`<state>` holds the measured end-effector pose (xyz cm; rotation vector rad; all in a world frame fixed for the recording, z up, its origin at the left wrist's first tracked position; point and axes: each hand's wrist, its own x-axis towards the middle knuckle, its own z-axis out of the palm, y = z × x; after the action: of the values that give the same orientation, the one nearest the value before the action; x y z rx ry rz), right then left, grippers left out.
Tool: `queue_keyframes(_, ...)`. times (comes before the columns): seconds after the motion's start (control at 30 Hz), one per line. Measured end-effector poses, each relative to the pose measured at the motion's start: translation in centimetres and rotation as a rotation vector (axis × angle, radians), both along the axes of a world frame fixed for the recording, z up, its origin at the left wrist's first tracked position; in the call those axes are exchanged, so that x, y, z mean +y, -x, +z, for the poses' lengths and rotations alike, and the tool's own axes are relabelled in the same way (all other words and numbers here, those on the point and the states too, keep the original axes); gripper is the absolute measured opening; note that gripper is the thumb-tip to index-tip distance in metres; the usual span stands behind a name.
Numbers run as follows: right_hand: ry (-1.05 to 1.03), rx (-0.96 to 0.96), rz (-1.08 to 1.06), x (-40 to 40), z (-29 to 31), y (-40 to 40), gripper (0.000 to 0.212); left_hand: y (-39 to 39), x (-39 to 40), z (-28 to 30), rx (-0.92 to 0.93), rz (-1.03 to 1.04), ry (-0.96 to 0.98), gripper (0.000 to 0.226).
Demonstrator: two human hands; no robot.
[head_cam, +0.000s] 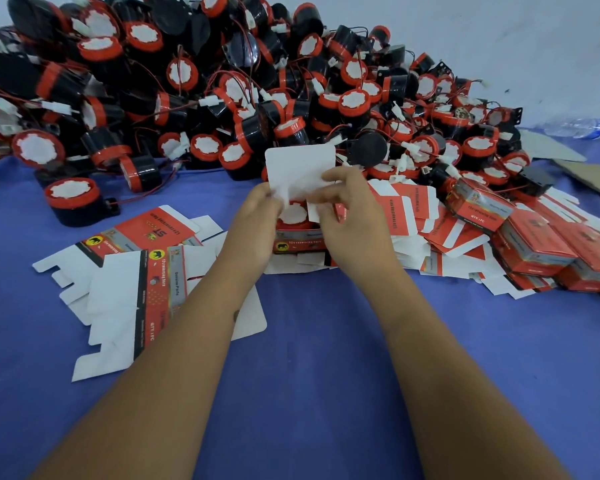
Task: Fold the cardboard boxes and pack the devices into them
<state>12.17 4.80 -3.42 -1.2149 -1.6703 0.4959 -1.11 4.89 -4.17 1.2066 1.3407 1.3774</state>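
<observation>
Both hands work one red-and-white printed cardboard box (300,233) on the blue surface (326,375), a red-capped black device (293,216) inside. The left hand (257,230) grips its side; the right hand (350,216) pinches the white flaps (300,168).

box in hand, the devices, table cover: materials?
Box: thin printed card, glossy red outside, plain white inside; its lid flap stands stiff.
Devices: likely moulded black plastic with a red band; white face material unclear.
Table cover: blue, matte, looks like cloth; weave not visible.
</observation>
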Motion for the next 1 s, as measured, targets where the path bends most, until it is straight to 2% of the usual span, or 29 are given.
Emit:
queue_keyframes(0.1,-0.148,0.049,-0.105,0.2,-0.2,0.0,0.067,0.3,-0.1,-0.7,0.124,-0.03,-0.125,0.033)
queue_keyframes(0.13,-0.162,0.033,-0.103,0.3,-0.1,-0.2,0.07,0.4,-0.1,-0.8,0.149,-0.009,-0.184,0.035)
queue_keyframes(0.17,-0.159,-0.005,-0.081,0.4,-0.1,-0.5,0.066,0.5,-0.1,-0.8,0.178,0.02,-0.245,0.036)
queue_keyframes(0.27,-0.225,-0.196,-0.044,0.5,-0.1,-0.8,0.032,0.7,0.1,-0.7,0.271,0.123,-0.354,0.028)
queue_keyframes(0.3,-0.26,-0.235,-0.039,0.4,-0.2,-0.8,0.03,0.8,0.1,-0.7,0.278,0.152,-0.357,0.026)
queue_keyframes(0.37,-0.249,-0.252,-0.005,0.1,-0.2,-1.0,0.034,0.9,0.0,-0.7,0.246,0.17,-0.314,0.031)
queue_keyframes(0.47,-0.07,-0.14,0.08,-0.2,0.0,-1.7,0.042,1.7,-0.1,-0.1,0.003,0.081,-0.173,0.045)
queue_keyframes(0.53,-0.003,-0.105,0.108,-0.2,0.1,-1.9,0.039,2.0,-0.3,0.3,-0.029,-0.011,-0.118,0.032)
queue_keyframes(0.6,-0.015,-0.14,0.089,-0.1,0.0,-1.9,0.032,2.0,-0.5,0.4,0.103,-0.068,-0.116,0.024)
queue_keyframes(0.67,-0.041,-0.205,0.067,0.0,0.0,-1.9,0.033,1.9,-0.5,0.0,0.324,-0.09,-0.185,0.031)
queue_keyframes(0.77,-0.041,-0.242,0.057,0.3,-0.2,-2.1,0.036,2.1,-0.4,-0.3,0.463,-0.095,-0.226,0.037)
queue_keyframes(0.87,-0.066,-0.293,0.027,0.4,-0.2,-1.8,0.033,2.2,-0.5,-0.6,0.537,-0.093,-0.259,0.035)
queue_keyframes(1.0,-0.107,-0.314,-0.011,0.3,-0.1,-1.5,0.028,2.1,-0.4,-0.6,0.512,-0.079,-0.255,0.03)
